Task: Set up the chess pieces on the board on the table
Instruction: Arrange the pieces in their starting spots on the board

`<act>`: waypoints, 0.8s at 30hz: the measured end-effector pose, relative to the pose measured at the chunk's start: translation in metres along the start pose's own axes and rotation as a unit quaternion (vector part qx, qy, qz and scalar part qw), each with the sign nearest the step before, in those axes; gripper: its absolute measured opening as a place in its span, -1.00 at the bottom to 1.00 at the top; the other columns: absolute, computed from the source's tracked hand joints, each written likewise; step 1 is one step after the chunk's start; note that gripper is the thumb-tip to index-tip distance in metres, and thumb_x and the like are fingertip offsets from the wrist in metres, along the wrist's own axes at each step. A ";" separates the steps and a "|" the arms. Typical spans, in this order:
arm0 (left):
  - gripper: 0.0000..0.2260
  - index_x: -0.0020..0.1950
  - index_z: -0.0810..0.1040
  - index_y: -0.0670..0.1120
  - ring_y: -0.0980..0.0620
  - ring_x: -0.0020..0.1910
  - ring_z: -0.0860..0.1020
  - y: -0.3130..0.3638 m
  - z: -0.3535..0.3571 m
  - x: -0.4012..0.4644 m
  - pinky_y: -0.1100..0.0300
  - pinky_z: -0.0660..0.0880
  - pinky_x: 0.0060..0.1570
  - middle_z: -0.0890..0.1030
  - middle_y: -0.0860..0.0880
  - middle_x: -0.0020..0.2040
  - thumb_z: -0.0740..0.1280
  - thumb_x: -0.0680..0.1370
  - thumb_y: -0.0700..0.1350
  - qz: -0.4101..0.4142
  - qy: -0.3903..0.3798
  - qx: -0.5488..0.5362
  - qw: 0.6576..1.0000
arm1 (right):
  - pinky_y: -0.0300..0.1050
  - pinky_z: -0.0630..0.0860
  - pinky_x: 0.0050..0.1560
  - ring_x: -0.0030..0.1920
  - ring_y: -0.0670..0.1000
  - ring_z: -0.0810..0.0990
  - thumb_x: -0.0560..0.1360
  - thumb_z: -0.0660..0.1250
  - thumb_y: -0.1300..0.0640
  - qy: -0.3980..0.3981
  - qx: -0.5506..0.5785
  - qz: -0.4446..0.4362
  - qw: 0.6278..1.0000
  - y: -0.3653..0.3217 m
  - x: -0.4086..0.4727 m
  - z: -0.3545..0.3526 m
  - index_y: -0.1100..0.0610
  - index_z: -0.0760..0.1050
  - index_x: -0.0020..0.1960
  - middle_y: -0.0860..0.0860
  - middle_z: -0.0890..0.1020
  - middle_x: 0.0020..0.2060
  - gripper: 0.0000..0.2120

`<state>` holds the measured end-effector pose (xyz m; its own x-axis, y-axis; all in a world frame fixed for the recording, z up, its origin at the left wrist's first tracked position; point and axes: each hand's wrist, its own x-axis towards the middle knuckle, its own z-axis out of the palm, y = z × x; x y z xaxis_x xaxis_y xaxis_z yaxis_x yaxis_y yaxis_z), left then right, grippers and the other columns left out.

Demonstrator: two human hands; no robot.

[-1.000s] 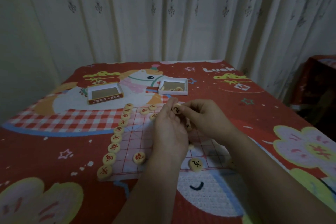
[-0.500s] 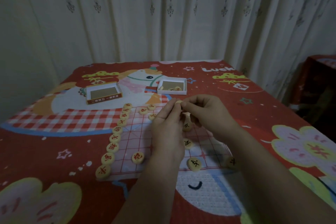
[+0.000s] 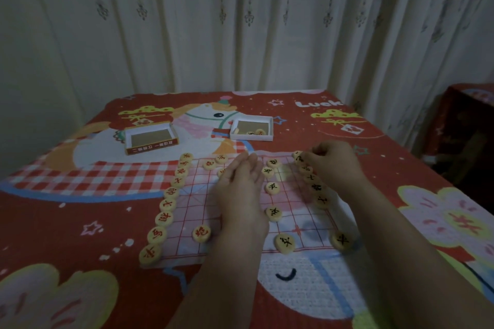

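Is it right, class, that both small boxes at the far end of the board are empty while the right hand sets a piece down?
Not quite. The head view shows the white box holding a few pieces; only the red box looks empty. The right hand does hold a piece.

Your left hand (image 3: 240, 189) reaches forward with its fingers straight and close together, palm turned to the right, holding nothing. Your right hand (image 3: 330, 161) is farther out and to the right, fingers curled in, pinching something small at the fingertips. Both forearms stretch out from below.
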<state>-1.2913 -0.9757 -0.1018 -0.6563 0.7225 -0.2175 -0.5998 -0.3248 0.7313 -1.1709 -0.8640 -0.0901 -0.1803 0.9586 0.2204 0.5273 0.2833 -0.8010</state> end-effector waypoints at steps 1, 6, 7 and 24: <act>-0.85 0.02 0.59 -0.08 0.06 -0.01 0.68 0.000 0.000 0.000 0.17 0.57 0.07 0.70 -0.05 -0.01 0.26 0.62 -0.26 0.000 0.001 -0.002 1.000 | -0.20 0.37 -0.42 -0.51 -0.07 0.45 0.52 0.41 0.15 -0.009 -0.006 -0.001 1.000 -0.001 -0.002 0.000 0.27 0.58 -0.20 0.01 0.52 -0.48 -0.80; -0.85 0.04 0.60 -0.09 0.03 -0.02 0.68 0.000 0.000 0.001 0.16 0.59 0.03 0.69 -0.08 0.01 0.25 0.62 -0.26 -0.003 0.001 -0.009 1.000 | -0.36 0.30 -0.60 -0.64 -0.18 0.36 0.53 0.40 0.23 -0.097 0.018 -0.004 0.995 -0.009 -0.010 -0.011 0.22 0.53 -0.36 -0.07 0.49 -0.60 -0.72; -0.85 0.05 0.60 -0.10 0.02 -0.02 0.68 0.001 0.000 0.001 0.16 0.59 0.02 0.69 -0.09 0.00 0.25 0.62 -0.26 -0.006 0.003 -0.011 1.000 | -0.35 0.29 -0.59 -0.61 -0.16 0.34 0.52 0.41 0.23 -0.139 0.020 -0.009 0.990 -0.011 -0.012 -0.017 0.28 0.56 -0.31 -0.04 0.50 -0.57 -0.75; -0.87 0.03 0.60 -0.09 -0.02 -0.05 0.69 0.000 0.002 0.001 0.09 0.61 0.05 0.67 -0.07 -0.10 0.28 0.60 -0.25 -0.001 0.021 -0.008 1.000 | -0.23 0.45 -0.39 -0.42 -0.04 0.50 0.51 0.42 0.14 -0.331 -0.121 -0.052 0.934 -0.019 -0.018 -0.031 0.15 0.66 -0.16 -0.04 0.63 -0.40 -0.89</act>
<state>-1.2911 -0.9737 -0.1005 -0.6738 0.6968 -0.2459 -0.6076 -0.3332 0.7210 -1.1518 -0.8855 -0.0620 -0.6738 0.7198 -0.1668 0.6357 0.4497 -0.6275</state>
